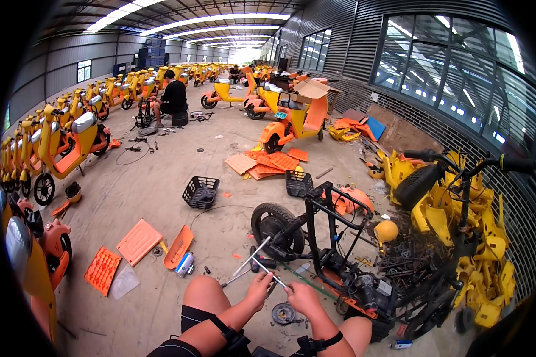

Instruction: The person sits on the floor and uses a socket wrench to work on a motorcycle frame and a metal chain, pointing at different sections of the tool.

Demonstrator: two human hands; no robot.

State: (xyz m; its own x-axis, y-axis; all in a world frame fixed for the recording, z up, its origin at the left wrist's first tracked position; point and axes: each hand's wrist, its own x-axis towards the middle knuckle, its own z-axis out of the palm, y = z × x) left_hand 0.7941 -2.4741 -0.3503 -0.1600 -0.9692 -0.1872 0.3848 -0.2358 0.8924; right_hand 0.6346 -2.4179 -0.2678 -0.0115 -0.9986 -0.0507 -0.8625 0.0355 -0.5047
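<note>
Both hands are closed on a T-shaped metal wrench (259, 263) with long shiny rods, held above my knees. My left hand (259, 290) grips its shaft near the crossbar. My right hand (304, 299) has its fingers closed at the shaft's near end. A stripped black scooter frame (313, 232) stands just right of the wrench, with its rear wheel (276, 231) beyond my hands. Dark tools (262, 263) lie on the floor behind the wrench. A round metal hub part (284, 313) rests between my forearms with small loose pieces beside it.
Left of me lie orange panels (139, 241) and a blue-and-white can (184, 264). Black baskets (201, 192) sit ahead. Yellow body parts (488, 262) and metal scraps (411, 262) pile up at right. Scooters (65, 149) line the left. Another person (174, 98) sits farther off.
</note>
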